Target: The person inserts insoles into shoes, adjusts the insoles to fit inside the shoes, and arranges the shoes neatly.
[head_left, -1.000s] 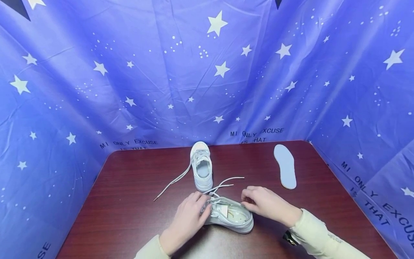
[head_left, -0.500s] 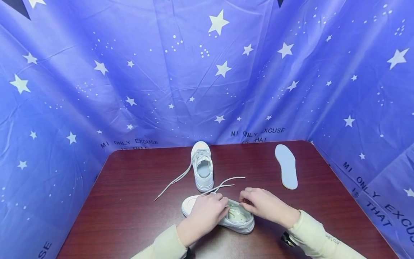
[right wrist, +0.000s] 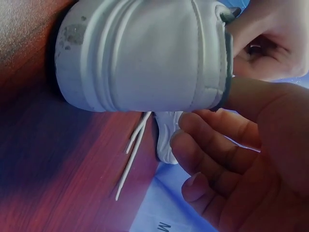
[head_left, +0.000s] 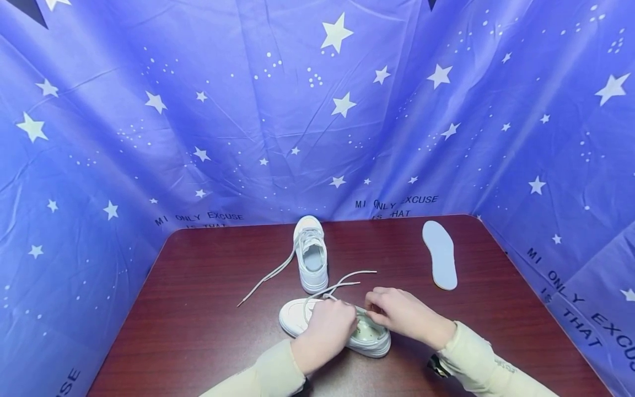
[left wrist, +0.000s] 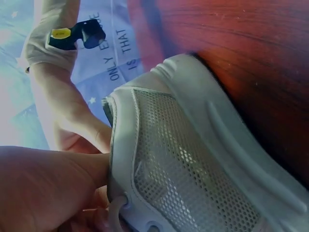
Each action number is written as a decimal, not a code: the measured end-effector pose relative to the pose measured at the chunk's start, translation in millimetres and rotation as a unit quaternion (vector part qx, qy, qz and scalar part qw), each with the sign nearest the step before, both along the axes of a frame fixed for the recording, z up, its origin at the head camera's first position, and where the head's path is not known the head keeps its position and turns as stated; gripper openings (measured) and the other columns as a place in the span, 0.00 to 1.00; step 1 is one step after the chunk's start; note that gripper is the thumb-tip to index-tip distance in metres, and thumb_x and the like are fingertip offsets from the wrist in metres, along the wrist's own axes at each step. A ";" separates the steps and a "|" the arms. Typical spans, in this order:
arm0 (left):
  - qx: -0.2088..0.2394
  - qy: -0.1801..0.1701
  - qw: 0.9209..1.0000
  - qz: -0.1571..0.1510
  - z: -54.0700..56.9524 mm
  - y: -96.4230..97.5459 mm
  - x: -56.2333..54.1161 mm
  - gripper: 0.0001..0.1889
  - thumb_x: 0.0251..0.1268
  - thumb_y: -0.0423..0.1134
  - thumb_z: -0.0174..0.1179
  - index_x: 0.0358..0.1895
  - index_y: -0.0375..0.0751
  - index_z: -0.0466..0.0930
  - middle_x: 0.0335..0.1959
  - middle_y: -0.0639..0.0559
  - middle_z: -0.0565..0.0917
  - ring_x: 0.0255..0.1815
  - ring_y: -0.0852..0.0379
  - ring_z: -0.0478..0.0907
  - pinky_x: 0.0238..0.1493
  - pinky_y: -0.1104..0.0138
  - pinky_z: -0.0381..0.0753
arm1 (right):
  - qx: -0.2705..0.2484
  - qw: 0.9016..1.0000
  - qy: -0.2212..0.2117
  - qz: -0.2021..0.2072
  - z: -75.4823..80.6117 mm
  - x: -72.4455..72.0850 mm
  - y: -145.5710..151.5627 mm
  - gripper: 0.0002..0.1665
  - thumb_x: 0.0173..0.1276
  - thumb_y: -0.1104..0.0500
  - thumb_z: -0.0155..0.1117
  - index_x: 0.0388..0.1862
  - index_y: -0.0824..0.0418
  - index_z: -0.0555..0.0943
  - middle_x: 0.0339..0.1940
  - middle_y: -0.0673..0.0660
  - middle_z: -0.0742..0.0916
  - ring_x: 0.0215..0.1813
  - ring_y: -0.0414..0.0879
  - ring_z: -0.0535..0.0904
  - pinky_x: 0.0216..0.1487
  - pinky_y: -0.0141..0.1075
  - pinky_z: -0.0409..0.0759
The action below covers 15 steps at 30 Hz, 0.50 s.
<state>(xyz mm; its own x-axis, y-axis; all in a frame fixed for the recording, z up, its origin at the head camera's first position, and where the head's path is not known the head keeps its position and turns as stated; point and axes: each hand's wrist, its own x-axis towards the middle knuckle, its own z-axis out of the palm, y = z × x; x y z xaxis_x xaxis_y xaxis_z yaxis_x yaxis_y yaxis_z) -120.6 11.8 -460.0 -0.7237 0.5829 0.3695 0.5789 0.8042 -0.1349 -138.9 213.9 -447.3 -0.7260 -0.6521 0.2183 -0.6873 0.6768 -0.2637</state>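
A white lace-up shoe (head_left: 292,315) lies crosswise near the table's front, toe to the left. Over its opening bends my left hand (head_left: 329,330), fingers curled down into the shoe; their tips are hidden. In the left wrist view, its thumb (left wrist: 99,169) crosses the mesh-sided shoe's (left wrist: 169,150) collar. My right hand (head_left: 404,314) pinches the far side of the collar near the heel. The right wrist view shows that thumb (right wrist: 248,96) over the rim and the other fingers (right wrist: 212,145) outside the shoe's heel (right wrist: 149,58). The pale inner bed (head_left: 368,330) shows between both hands.
A second white shoe (head_left: 311,278) stands behind, toe away, its laces (head_left: 265,280) trailing left. A light grey insole (head_left: 441,256) lies at the right on the dark red table (head_left: 208,286). A blue star-printed curtain (head_left: 278,121) surrounds the table.
My left hand has moved right, from the shoe's laces and tongue to its opening, uncovering the toe. My right hand has shifted slightly left along the collar.
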 end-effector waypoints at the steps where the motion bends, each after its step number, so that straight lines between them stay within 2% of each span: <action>1: 0.002 -0.003 1.000 0.004 -0.1 0.8 0.0 0.15 0.57 0.47 0.72 0.16 0.51 0.80 0.13 0.59 0.78 0.12 0.60 0.74 0.12 0.68 0.67 | 0.001 1.000 0.000 -0.001 -0.2 0.1 -0.1 0.11 0.63 0.62 0.73 0.30 0.50 0.78 0.28 0.41 0.77 0.26 0.30 0.66 0.26 0.29 0.69; 8: 0.011 -0.022 1.000 0.018 -1.9 3.1 -1.4 0.17 0.55 0.54 0.74 0.17 0.52 0.82 0.14 0.57 0.81 0.16 0.58 0.78 0.16 0.66 0.72 | -0.003 1.000 0.004 -0.005 -1.3 1.7 -1.0 0.12 0.63 0.62 0.73 0.30 0.50 0.77 0.27 0.41 0.76 0.26 0.30 0.66 0.26 0.29 0.69; 15: -0.010 -0.022 0.999 0.030 -8.4 4.3 -1.3 0.21 0.46 0.64 0.77 0.18 0.54 0.82 0.15 0.58 0.81 0.17 0.59 0.80 0.18 0.67 0.74 | -0.005 1.000 0.007 -0.009 -4.4 1.1 -1.0 0.12 0.62 0.63 0.73 0.31 0.50 0.77 0.28 0.41 0.76 0.27 0.30 0.67 0.27 0.29 0.70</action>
